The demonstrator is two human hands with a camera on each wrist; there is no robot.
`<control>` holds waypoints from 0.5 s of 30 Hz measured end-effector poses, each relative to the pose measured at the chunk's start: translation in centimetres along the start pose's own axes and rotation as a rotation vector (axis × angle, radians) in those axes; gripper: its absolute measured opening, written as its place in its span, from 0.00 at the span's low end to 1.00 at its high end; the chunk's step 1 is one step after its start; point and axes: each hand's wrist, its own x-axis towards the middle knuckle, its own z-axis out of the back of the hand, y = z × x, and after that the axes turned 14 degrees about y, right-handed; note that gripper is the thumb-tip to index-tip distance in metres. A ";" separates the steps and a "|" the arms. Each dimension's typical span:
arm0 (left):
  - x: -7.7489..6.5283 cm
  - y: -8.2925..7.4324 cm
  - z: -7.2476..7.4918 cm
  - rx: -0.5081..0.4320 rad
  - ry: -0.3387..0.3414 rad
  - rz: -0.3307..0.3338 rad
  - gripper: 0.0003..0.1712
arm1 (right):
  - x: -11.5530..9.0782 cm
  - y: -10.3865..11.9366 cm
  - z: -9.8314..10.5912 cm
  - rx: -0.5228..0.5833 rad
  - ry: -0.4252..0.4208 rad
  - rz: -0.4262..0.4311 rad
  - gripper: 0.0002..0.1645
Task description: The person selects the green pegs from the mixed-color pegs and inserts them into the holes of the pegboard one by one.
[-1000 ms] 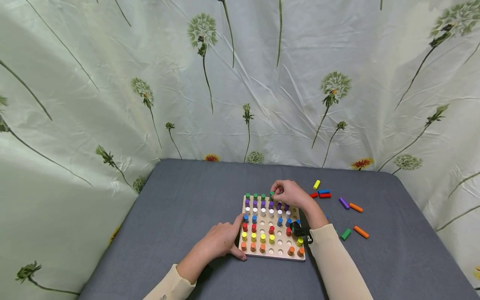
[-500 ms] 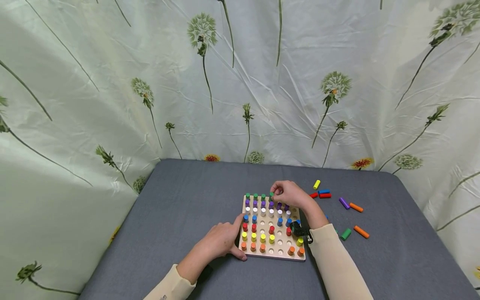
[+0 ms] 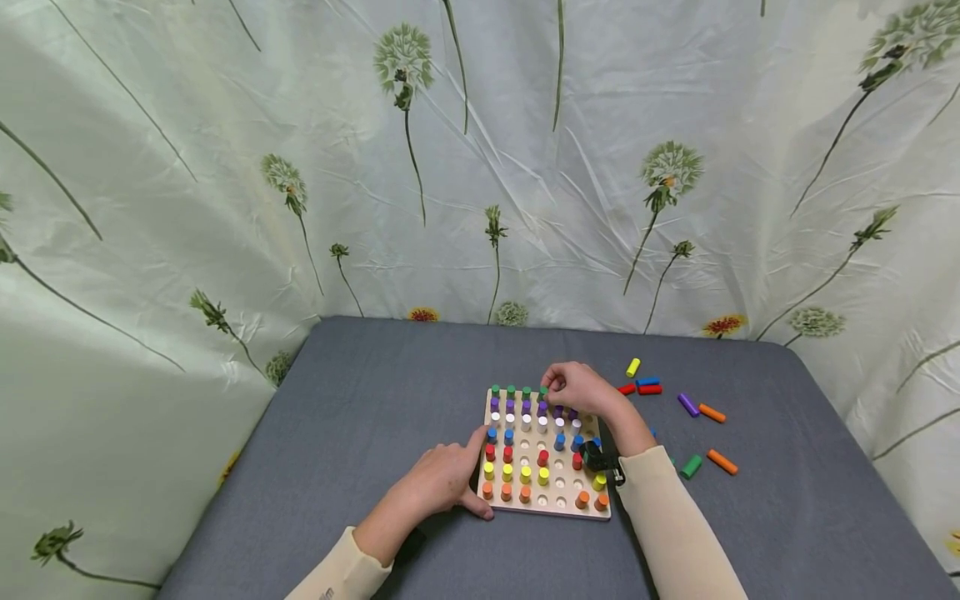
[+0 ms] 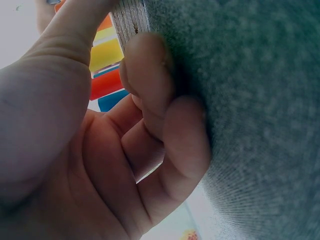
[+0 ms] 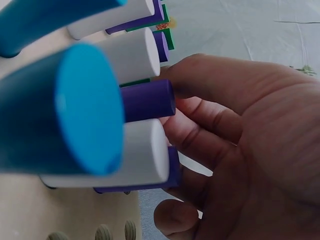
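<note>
A square wooden pegboard [image 3: 570, 493] lies on the table with rows of coloured pegs standing in it. My left hand [image 3: 442, 479] holds the board at its left side, thumb at the near left corner and index finger along the left edge. In the left wrist view, curled fingers [image 4: 155, 85] lie against the wooden edge. Behind the far row, my right hand [image 3: 576, 387] pinches a green peg [image 3: 543, 392], fourth from the left and upright. The right wrist view shows white pegs and a purple peg [image 5: 150, 100] in front of the fingertips, hiding most of the green one.
Loose pegs lie right of the board: a yellow peg [image 3: 633, 367], a purple peg [image 3: 688, 405], a green peg [image 3: 692, 467], two orange ones, plus red and blue ones. Some board holes hold no peg. A floral curtain [image 3: 480, 167] hangs behind the grey table [image 3: 390, 383].
The green peg under the right fingertips sits slightly lower than a second ago. Both hands stay in place.
</note>
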 end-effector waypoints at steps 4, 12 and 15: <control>0.1 0.1 0.0 0.021 -0.014 -0.005 0.73 | 0.1 0.2 0.0 -0.002 0.006 -0.016 0.08; 0.1 0.1 -0.1 0.041 -0.018 -0.012 0.73 | 0.0 0.3 -0.1 0.001 0.017 -0.042 0.07; 0.1 0.1 -0.1 0.032 -0.010 -0.005 0.72 | -0.1 0.5 -0.1 -0.010 0.020 -0.036 0.09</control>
